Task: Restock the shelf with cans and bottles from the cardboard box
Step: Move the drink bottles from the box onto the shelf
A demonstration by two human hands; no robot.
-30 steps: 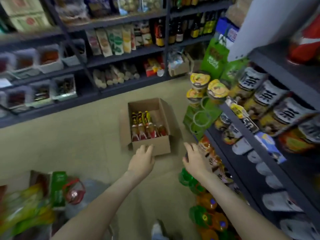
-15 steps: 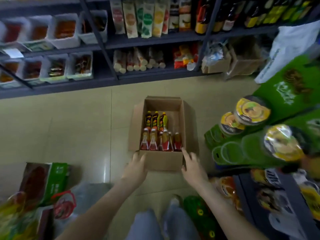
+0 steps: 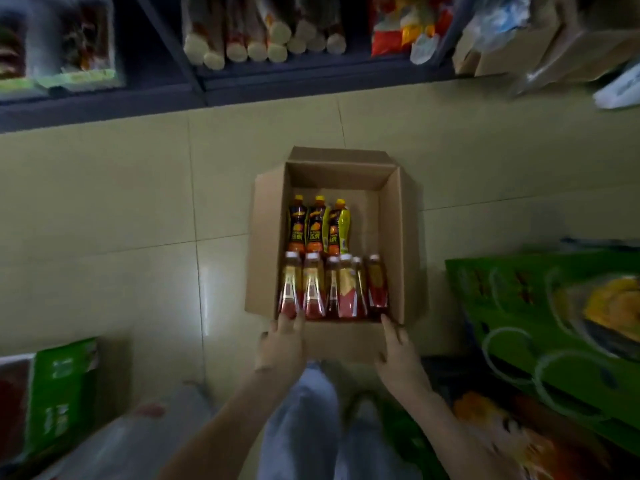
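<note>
Making out pale characters on labels of three dark bottles (image 3: 314, 225), frame centre, inside cardboard box (image 3: 391, 237); blurring past reading. White marks on green pack (image 3: 59, 393), lower left, likewise not resolving.

Beige floor tiles (image 3: 138, 202) catch a light streak (image 3: 205, 299) left of the left hand (image 3: 282, 346); dark shelving (image 3: 104, 109) stands well beyond.
</note>
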